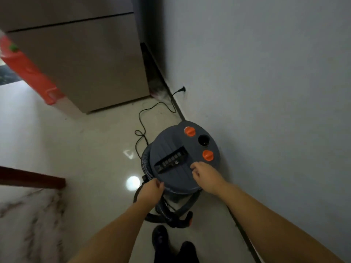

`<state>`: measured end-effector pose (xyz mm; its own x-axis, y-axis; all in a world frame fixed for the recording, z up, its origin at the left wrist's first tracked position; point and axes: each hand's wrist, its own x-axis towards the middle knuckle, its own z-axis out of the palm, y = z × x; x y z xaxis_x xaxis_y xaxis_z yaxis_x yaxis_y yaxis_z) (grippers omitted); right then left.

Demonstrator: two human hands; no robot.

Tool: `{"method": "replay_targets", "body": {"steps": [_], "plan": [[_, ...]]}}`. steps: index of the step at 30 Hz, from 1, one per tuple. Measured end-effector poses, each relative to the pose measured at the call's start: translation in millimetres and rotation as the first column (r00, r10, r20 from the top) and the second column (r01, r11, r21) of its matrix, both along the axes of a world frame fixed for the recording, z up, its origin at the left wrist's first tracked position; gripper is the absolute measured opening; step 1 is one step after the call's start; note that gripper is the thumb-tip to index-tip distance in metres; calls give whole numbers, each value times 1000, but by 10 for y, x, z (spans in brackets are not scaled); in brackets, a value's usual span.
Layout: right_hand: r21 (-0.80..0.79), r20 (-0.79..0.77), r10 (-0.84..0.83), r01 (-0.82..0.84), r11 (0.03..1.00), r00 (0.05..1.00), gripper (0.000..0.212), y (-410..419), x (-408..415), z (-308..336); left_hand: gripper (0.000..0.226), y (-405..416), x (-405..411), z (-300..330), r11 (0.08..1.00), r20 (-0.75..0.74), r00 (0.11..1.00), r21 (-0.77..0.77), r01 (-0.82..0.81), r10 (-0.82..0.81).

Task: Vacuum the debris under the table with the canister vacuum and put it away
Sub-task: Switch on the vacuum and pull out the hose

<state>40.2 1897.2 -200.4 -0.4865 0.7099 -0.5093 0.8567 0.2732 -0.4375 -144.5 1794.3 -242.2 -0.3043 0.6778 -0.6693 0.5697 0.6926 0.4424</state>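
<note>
1. I'm looking straight down at the canister vacuum [180, 158], a grey round-topped unit standing on the pale glossy floor [85, 149], close beside the wall [266, 92] on its right.
2. My left hand [151, 192] is at the near-left edge of the lid, fingers curled shut around the ribbed grey hose [146, 164] where it runs up the canister's left side.
3. My right hand [206, 176] rests on the near-right part of the lid, just below the nearer orange knob [208, 155]; fingers are bent loosely, and I cannot tell whether they hold anything.
4. There's a second orange knob [190, 131] at the far side of the lid, with a dark round port [203, 139] between the two.
5. A black slotted vent [171, 162] runs across the middle of the lid.
6. More hose lies looped on the floor at the canister's near side, ending by a black and orange fitting [187, 220].
7. The black power cord [142, 126] snakes over the floor from the canister to a plug [180, 90] low on the wall.
8. A tall beige cabinet [85, 63] stands beyond, well apart from the vacuum.
9. My dark shoes [171, 242] are just short of the hose loop.
10. A marble-topped table with a dark edge [32, 179] sits at left.
</note>
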Motion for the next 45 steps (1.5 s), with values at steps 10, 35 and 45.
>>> {"method": "replay_targets", "body": {"steps": [10, 35, 45], "plan": [[402, 71, 354, -352, 845, 933, 66, 171, -293, -1089, 48, -316, 306, -1156, 785, 173, 767, -174, -594, 618], [-24, 343, 482, -505, 863, 806, 75, 298, -550, -671, 13, -14, -601, 153, 638, 673, 426, -89, -765, 605], [-523, -239, -425, 252, 814, 873, 48, 639, -1512, -215, 42, 521, -460, 291, 723, 718, 490, -25, -691, 493]]}}
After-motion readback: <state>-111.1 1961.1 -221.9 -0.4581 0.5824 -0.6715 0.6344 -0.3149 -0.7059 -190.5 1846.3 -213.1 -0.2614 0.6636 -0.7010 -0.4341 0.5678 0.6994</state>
